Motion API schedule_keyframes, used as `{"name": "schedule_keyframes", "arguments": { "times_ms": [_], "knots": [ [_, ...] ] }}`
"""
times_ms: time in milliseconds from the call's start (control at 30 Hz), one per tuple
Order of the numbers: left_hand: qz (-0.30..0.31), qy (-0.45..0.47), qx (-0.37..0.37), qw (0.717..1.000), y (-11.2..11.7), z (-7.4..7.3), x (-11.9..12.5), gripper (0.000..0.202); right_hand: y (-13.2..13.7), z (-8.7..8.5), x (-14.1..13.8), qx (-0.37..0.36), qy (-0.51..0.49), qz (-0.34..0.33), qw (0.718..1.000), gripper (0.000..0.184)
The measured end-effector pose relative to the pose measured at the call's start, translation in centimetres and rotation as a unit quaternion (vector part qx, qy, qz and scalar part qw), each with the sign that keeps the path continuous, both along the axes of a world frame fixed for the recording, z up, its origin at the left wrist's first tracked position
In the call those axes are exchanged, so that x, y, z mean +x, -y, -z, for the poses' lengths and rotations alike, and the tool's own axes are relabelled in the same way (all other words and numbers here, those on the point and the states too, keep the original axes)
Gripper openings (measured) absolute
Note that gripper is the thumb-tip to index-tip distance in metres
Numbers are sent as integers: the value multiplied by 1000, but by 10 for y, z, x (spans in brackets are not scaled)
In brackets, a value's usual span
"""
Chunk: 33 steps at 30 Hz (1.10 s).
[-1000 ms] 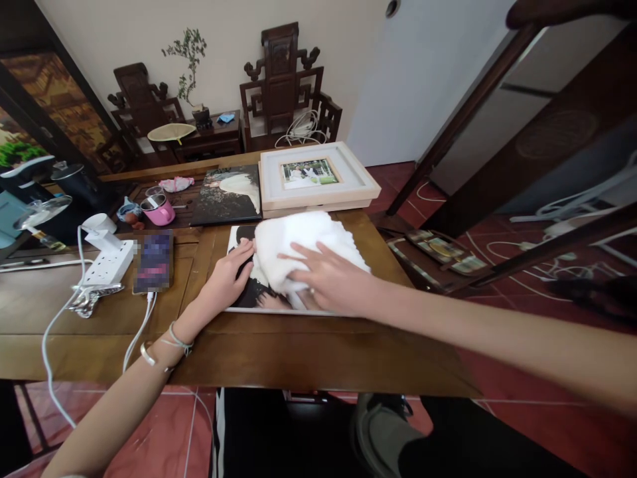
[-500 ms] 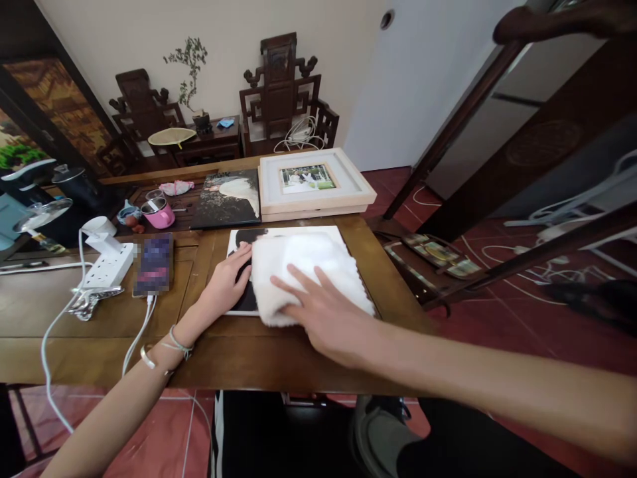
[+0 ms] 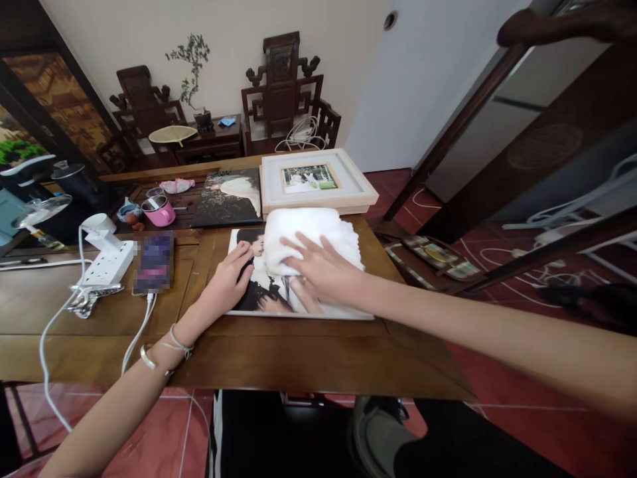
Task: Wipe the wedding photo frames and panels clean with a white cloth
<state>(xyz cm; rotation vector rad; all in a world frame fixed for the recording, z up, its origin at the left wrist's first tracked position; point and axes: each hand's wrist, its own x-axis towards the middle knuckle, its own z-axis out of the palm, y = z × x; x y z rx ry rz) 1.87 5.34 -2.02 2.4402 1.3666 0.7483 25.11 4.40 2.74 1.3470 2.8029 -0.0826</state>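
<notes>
A photo panel (image 3: 263, 299) with a picture of people lies flat on the wooden table. My left hand (image 3: 229, 280) rests on its left edge, fingers stretched out flat on the surface. My right hand (image 3: 321, 265) lies palm down with spread fingers on a folded white cloth (image 3: 318, 229), pressing it onto the panel. The cloth covers the panel's upper right part and reaches past its far edge. Where the right thumb lies against the cloth is hard to make out.
Behind the panel are a pale wooden picture frame (image 3: 353, 186) and a dark photo panel (image 3: 226, 199). To the left are a phone (image 3: 154, 262) on a charging cable, a white power strip (image 3: 112, 262) and a pink mug (image 3: 159, 211). A dark wooden chair (image 3: 468, 172) stands right.
My right hand has slid the white cloth away from me across the panel, baring its near part. My left hand has stayed in place.
</notes>
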Motion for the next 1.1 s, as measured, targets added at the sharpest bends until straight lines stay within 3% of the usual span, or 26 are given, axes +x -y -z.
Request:
{"name": "schedule_keyframes", "arguments": {
  "times_ms": [100,200,267,400,467,533,633,833,967,1100],
  "knots": [
    [-4,14,-1,1000,2,-4,2,42,-16,-1,-13,6,10,32,999,56],
    [-30,68,16,997,4,-10,4,45,-9,-7,-28,-10,12,15,1000,62],
    [-62,126,35,989,6,-14,5,47,5,-10,-35,-23,16,-36,999,61],
    [-113,214,41,969,8,-18,4,50,37,-12,-34,-67,43,-203,976,58],
    [-122,221,34,967,8,-17,4,53,49,-10,-24,-73,26,-262,962,55],
    [-119,198,25,973,8,-14,4,55,56,-7,-9,-68,-4,-280,958,51],
    [-90,122,-3,988,7,-10,6,56,55,-3,15,-59,-31,-249,966,53],
    [-18,-10,-45,999,8,-5,9,54,17,0,38,-27,-70,-82,994,56],
    [-5,-26,-41,999,9,-7,9,48,-19,-4,17,-66,-122,-12,990,56],
    [9,-12,-13,1000,10,-10,10,39,-44,-15,-24,-102,-177,-22,979,53]
  ]
}}
